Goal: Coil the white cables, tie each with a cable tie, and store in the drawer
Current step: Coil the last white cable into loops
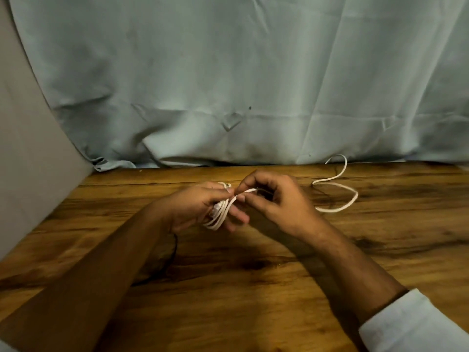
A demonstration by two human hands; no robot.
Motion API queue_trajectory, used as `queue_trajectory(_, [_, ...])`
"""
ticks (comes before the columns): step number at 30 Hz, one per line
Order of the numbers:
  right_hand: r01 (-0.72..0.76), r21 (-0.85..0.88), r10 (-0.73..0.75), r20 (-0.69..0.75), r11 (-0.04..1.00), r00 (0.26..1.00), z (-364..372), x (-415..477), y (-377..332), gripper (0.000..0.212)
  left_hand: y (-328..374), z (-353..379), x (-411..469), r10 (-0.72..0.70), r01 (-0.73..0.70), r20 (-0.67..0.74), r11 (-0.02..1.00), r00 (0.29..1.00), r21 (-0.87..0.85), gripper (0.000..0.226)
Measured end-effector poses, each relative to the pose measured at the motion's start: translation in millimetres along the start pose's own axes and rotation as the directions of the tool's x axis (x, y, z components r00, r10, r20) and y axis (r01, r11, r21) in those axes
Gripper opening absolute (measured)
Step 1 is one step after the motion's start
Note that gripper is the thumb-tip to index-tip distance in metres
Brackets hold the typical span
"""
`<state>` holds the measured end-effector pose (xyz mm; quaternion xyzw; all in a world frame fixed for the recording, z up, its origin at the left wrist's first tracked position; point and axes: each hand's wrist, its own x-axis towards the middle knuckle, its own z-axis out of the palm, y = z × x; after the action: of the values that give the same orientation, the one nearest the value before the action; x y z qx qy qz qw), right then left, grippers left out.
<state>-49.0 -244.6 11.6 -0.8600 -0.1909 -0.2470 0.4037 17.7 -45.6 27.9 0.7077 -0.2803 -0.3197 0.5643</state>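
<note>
Loops of white cable [218, 216] wound round left hand [195, 207], fingers [237, 216] curled on them to stop turns springing apart. Right hand [276, 201] pinching the next length, feeding it over. Slack tail [332, 211] trailing loose on surface [253, 288], free to draw in.

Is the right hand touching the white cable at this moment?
Touching. The head view shows the right hand pinching the white cable where it leaves the coil wound on the left hand.
</note>
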Motion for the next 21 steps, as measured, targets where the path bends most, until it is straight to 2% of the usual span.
queue_trajectory(2, [-0.003, 0.036, 0.005, -0.041, 0.999, 0.999, -3.1, 0.4, 3.1, 0.011, -1.8, 1.2, 1.3, 0.005, -0.004, 0.052, 1.000, 0.999, -0.021, 0.041])
queue_trajectory(8, [-0.037, 0.036, 0.041, -0.147, 0.999, 0.988, -8.7, -1.7, 15.3, 0.009, -1.1, -6.4, -1.7, 0.102, 0.014, 0.286, 0.926, 0.953, -0.378, 0.038])
queue_trajectory(13, [-0.077, -0.134, 0.066, -0.084, 0.988, 0.994, -2.4, -6.4, 17.8, 0.024, 4.7, -7.0, -2.4, 0.249, 0.034, 0.390, 0.806, 0.886, -0.591, 0.035])
queue_trajectory(16, [-0.043, -0.238, 0.046, 0.008, 0.970, 0.999, 6.6, -11.2, 20.9, 0.015, 10.3, -5.3, 0.9, 0.362, -0.034, 0.299, 0.685, 0.883, -0.728, 0.035])
queue_trajectory(18, [-0.043, -0.322, 0.069, 0.072, 0.946, 0.995, 13.3, -14.0, 20.8, 0.017, 16.3, -3.9, 2.3, 0.404, -0.097, 0.217, 0.629, 0.889, -0.771, 0.034])
queue_trajectory(21, [-0.007, -0.390, 0.057, 0.116, 0.921, 0.992, 20.0, -13.0, 11.4, 0.020, 23.8, 1.3, 6.1, 0.361, -0.233, -0.009, 0.583, 0.933, -0.778, 0.039])
